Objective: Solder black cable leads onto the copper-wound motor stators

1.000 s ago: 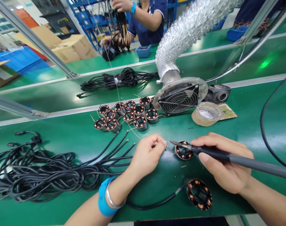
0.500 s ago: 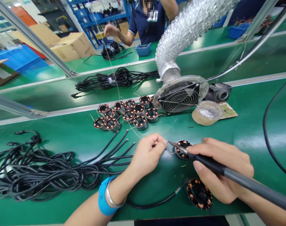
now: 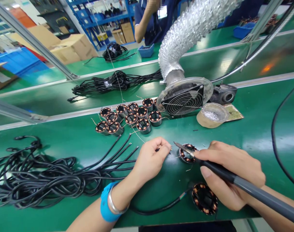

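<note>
My left hand (image 3: pixel 153 158) is closed in a pinch on a thin solder wire (image 3: pixel 138 136) that hangs down from above. A dark cable end also shows between its fingers, and short wire tips stick out past them. My right hand (image 3: pixel 230 174) grips a soldering iron (image 3: pixel 219 170) like a pen. The iron's tip is just right of my left fingertips, apart from them. Under the iron sits a stator with copper windings (image 3: pixel 185 154). Nearer to me lies another stator (image 3: pixel 204 199), with a black cable (image 3: pixel 159 211) running up to it.
Several stators (image 3: pixel 143 125) stand in a group behind my left hand. A fume fan (image 3: pixel 185 101) on a silver duct (image 3: pixel 176 51) is beside a round tub (image 3: pixel 211 116). Coiled black cables (image 3: pixel 52 180) fill the left side. A co-worker (image 3: pixel 156 22) is across the bench.
The soldering iron's tip has drawn slightly away from my left fingertips, with my right hand shifting a little right. My left hand stays put. The co-worker's arm has moved up.
</note>
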`<state>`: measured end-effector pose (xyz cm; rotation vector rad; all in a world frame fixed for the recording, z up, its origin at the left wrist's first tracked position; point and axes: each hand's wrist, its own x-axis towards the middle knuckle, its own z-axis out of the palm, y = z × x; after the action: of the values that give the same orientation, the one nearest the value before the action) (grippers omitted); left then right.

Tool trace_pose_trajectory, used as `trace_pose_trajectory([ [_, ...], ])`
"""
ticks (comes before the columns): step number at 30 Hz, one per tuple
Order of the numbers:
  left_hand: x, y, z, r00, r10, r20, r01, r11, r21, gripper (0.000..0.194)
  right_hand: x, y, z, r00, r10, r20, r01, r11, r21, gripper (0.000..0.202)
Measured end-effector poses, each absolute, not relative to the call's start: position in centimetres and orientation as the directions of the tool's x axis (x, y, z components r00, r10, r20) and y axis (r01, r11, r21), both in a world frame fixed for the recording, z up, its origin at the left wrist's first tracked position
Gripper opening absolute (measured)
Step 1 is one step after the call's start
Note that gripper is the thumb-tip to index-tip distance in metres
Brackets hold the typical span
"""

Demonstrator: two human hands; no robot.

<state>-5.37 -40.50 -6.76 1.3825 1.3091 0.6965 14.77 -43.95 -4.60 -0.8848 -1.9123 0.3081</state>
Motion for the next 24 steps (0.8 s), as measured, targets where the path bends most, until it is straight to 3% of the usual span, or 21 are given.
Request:
trace_pose_trajectory([
  [16, -5.3, -40.4, -6.7, 0.235, 0.934, -0.270, 0.303, 0.194, 0.933, 0.024, 14.8, -43.0, -5.4, -0.234, 0.632, 0.739, 0.473, 0.738, -0.482, 0.036],
  [20, -5.6, -40.5, -6.7, 0.323, 0.909, -0.263, 0.245, 0.188, 0.951, 0.025, 14.2, -42.5, -6.4, -0.232, 0.695, 0.681, 0.496, 0.687, -0.532, 0.036],
  [24, -6.1, -40.6, -6.7, 0.438, 0.874, -0.212, 0.191, 0.140, 0.972, 0.029, 12.8, -41.5, -6.8, -0.321, 0.666, 0.673, 0.385, 0.741, -0.550, 0.024],
])
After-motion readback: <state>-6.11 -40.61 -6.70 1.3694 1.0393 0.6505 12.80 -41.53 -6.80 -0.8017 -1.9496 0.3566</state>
